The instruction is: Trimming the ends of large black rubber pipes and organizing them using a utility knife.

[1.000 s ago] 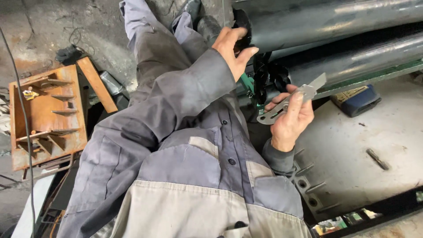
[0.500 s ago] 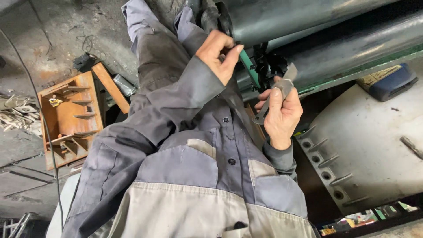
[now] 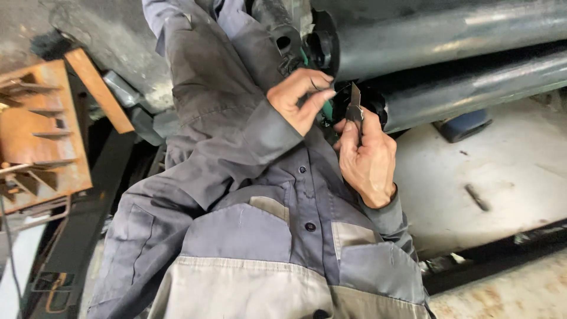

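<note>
The left hand (image 3: 302,97) curls its fingers around a green-handled tool (image 3: 326,108), pinching it just beside the black end cap (image 3: 323,47) of the upper grey steel roller (image 3: 449,32). The right hand (image 3: 367,159) is closed on a grey utility knife (image 3: 355,106), blade end pointing up, close against the dark end of the lower grey roller (image 3: 466,88). Both hands nearly touch above the grey work jacket (image 3: 277,230). A rusty orange metal rack (image 3: 38,136) lies well apart at the left
</note>
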